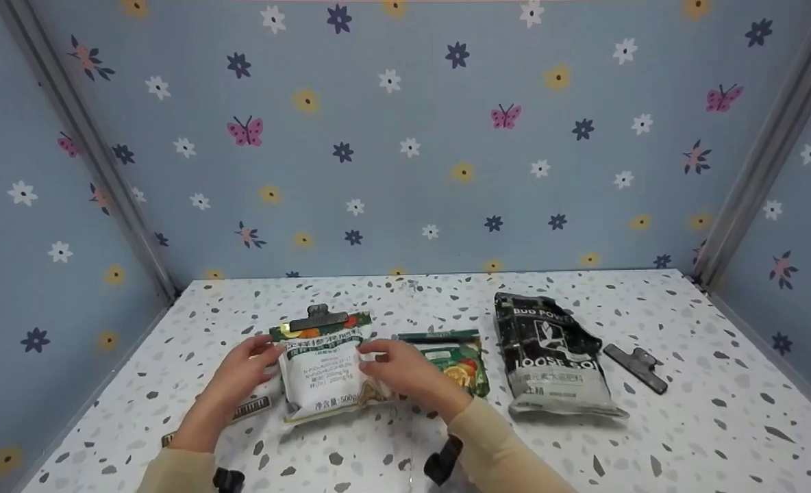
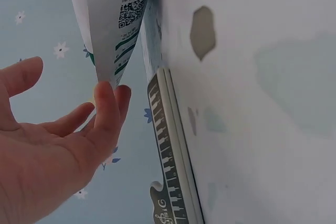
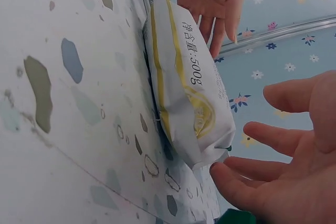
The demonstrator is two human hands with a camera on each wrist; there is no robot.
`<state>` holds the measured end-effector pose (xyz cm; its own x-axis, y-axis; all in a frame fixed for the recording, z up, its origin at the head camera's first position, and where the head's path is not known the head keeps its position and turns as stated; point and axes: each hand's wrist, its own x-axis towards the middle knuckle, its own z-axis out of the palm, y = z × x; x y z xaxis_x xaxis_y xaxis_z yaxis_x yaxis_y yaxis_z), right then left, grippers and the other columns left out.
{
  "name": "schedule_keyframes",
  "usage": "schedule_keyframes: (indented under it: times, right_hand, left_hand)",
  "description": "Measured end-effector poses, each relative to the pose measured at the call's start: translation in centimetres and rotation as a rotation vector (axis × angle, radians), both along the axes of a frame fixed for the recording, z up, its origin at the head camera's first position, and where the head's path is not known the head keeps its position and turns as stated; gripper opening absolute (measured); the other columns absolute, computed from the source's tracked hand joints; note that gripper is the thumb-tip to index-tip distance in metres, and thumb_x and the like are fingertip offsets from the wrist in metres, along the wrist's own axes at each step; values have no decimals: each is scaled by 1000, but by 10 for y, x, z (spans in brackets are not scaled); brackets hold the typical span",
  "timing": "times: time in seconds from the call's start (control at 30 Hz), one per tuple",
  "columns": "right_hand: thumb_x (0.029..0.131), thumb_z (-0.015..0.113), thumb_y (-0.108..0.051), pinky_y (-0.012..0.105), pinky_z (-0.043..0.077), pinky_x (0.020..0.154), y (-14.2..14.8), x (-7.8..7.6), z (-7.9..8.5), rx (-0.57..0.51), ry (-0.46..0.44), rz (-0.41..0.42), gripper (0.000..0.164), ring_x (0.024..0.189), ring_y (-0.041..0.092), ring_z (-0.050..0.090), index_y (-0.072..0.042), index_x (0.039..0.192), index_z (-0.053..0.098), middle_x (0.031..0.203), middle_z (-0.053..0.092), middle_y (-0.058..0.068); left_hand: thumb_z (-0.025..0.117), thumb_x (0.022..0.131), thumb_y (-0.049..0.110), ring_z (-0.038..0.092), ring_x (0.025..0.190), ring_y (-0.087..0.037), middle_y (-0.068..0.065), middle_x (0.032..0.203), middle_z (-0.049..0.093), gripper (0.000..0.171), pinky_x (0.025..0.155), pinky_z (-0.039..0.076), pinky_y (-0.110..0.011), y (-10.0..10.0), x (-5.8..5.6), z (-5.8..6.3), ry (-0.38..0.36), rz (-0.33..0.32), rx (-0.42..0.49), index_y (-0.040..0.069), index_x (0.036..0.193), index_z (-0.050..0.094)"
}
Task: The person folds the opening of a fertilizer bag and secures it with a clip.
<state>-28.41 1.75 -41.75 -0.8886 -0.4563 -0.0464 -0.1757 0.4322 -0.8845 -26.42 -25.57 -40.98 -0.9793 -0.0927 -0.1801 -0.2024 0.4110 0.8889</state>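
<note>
A white bag (image 1: 323, 376) with a colourful top edge and "500g" print lies on the speckled table. Across its top edge sits a dark bag clip (image 1: 318, 317). At the bag's left side is my left hand (image 1: 249, 366), fingers loosely bent, fingertips right at the bag's edge in the left wrist view. My right hand (image 1: 409, 373) is on the other side, fingers spread and lightly bent; its fingertips meet the bag's corner in the right wrist view. Neither hand grips it. Under my left forearm lies a flat strip (image 2: 170, 161) printed with piano keys.
A green bag (image 1: 470, 356) with fruit pictures lies behind my right hand, partly hidden by it. Farther right is a black-and-grey bag (image 1: 549, 356), with a loose dark clip (image 1: 637, 368) beside it. Flower-patterned walls (image 1: 419, 137) enclose the table's back and sides.
</note>
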Motion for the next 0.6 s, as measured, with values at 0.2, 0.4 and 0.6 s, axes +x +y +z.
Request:
schedule_keyframes:
  times: [0.2,0.4,0.6]
  right_hand:
    - [101,60,-28,46,46,99,16,-5,7,-21,69,-27,32,126,26,53,-15,130,65,134,60,2]
    - [103,58,-28,44,50,92,47,-11,10,-7,143,-42,27,114,22,60,-16,125,67,122,65,0]
    - [103,58,-24,42,51,88,78,-14,13,10,174,-80,24,102,18,62,-14,122,68,115,67,2]
  left_hand:
    - [53,104,38,40,132,-38,-23,145,40,60,105,36,-53,7,5,10,109,66,-120,1,149,37]
    - [55,104,32,49,124,-33,-18,137,51,47,100,40,-50,24,9,21,214,38,-149,2,139,49]
    - [58,103,33,54,119,-28,-13,129,57,43,98,43,-49,60,6,27,292,-67,-137,6,136,53]
